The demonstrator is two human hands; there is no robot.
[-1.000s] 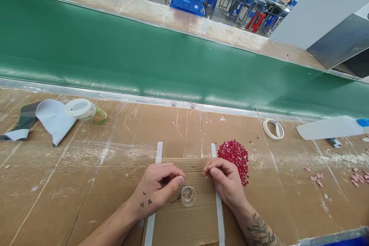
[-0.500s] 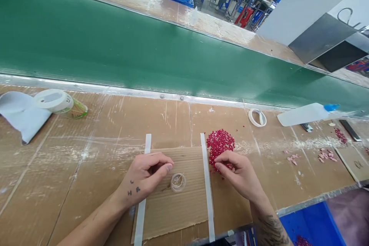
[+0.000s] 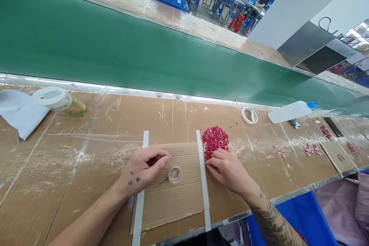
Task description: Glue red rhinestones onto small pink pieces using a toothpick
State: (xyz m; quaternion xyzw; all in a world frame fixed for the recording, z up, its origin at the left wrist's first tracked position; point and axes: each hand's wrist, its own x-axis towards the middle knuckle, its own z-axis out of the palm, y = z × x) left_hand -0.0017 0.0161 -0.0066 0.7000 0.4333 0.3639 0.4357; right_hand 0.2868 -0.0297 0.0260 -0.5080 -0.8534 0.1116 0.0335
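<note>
My left hand (image 3: 147, 171) rests at the left side of a corrugated cardboard sheet (image 3: 175, 211), thumb and forefinger pinched together. Whatever lies between those fingertips is too small to make out. Beside them on the cardboard stands a small clear round cup (image 3: 175, 175) with some liquid or residue in it. My right hand (image 3: 230, 171) is at the near edge of a pile of small red beads (image 3: 215, 138), its fingers pressed together. I cannot see what they hold. White tape strips (image 3: 204, 184) run along both sides of the cardboard.
A toothpick tub (image 3: 62, 102) lies by a whitish cloth (image 3: 21, 113) at left. Toward the right are a tape roll (image 3: 249, 115), a white bottle (image 3: 290, 112) and pink pieces (image 3: 313, 150). A green belt (image 3: 121, 52) crosses behind; a blue bin (image 3: 302, 215) sits below the table edge.
My right hand has lowered from over the beads to the pile's near edge, and its fingers have closed together. My left hand keeps its pinch. The view has shifted slightly right.
</note>
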